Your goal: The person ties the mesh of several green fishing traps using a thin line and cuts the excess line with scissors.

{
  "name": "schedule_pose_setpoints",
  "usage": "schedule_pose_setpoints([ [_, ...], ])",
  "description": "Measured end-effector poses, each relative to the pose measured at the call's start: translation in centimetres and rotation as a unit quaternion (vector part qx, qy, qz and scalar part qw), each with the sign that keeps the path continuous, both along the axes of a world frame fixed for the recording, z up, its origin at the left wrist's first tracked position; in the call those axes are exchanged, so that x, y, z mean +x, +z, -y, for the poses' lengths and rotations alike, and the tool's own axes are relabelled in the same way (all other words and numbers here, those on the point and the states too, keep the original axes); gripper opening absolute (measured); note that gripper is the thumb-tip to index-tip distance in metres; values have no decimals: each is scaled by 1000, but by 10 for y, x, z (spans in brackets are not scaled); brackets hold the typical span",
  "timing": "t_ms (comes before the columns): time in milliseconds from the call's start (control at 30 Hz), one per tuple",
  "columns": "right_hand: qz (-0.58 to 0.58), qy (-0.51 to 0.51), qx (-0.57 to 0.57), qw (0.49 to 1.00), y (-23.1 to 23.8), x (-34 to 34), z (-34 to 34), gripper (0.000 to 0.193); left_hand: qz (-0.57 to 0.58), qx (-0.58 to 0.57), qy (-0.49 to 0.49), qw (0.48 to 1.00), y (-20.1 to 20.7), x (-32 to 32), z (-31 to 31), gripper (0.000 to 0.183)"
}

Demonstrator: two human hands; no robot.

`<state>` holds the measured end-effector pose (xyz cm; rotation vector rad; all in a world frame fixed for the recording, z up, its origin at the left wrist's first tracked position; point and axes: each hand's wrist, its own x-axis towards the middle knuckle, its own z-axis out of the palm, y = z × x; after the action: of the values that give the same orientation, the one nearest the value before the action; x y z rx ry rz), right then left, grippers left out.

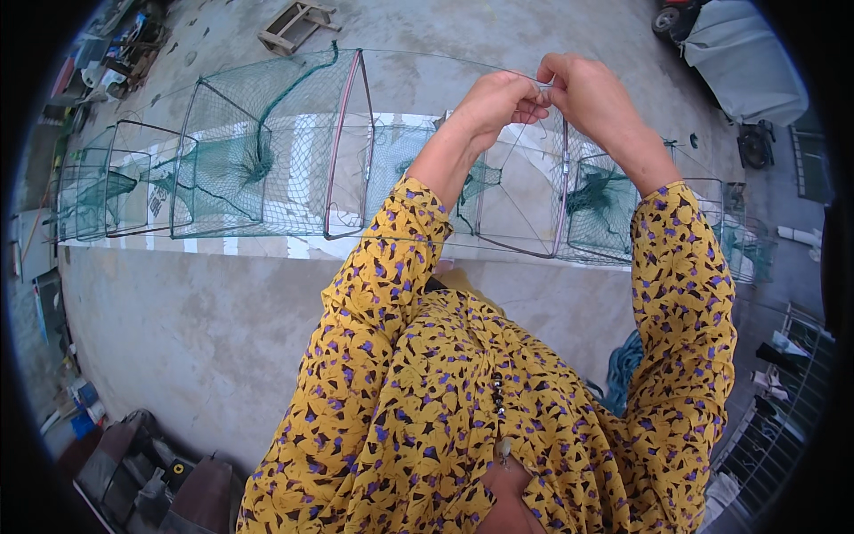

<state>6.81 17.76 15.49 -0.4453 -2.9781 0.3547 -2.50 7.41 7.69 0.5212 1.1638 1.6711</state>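
Observation:
A long green mesh cage net [267, 169] with rectangular metal frames stretches across the view at chest height. Both of my hands are raised to its top edge, close together. My left hand [503, 98] pinches the thin top cord and mesh with closed fingers. My right hand [587, 93] touches it from the right, fingers also closed on the same cord, just above a metal frame [563, 187]. My yellow patterned sleeves [685, 294] fill the lower middle.
A concrete floor [196, 329] lies below. A wooden stool [298, 22] stands at the far top. A covered vehicle [747, 62] is at top right, a metal rack [783, 418] with items at lower right, bags and boxes [151, 481] at lower left.

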Motion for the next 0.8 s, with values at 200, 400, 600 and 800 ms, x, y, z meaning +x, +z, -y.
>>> schedule_pose_setpoints([
  [200, -86, 82, 44, 992, -9, 2, -4, 14, 7, 4, 2, 1000, -2, 2, 3, 13],
  [400, -126, 74, 41, 988, -18, -6, -12, 7, 21, 0, 7, 1000, -1, 0, 7, 16],
  [600, -152, -82, -208, 963, -8, -34, -38, 9, 79, 3, 6, 997, -1, 3, -3, 24],
  [800, -144, 42, -264, 953, 1, -15, 26, 14, 93, 17, -9, 995, -1, -7, 6, 22],
])
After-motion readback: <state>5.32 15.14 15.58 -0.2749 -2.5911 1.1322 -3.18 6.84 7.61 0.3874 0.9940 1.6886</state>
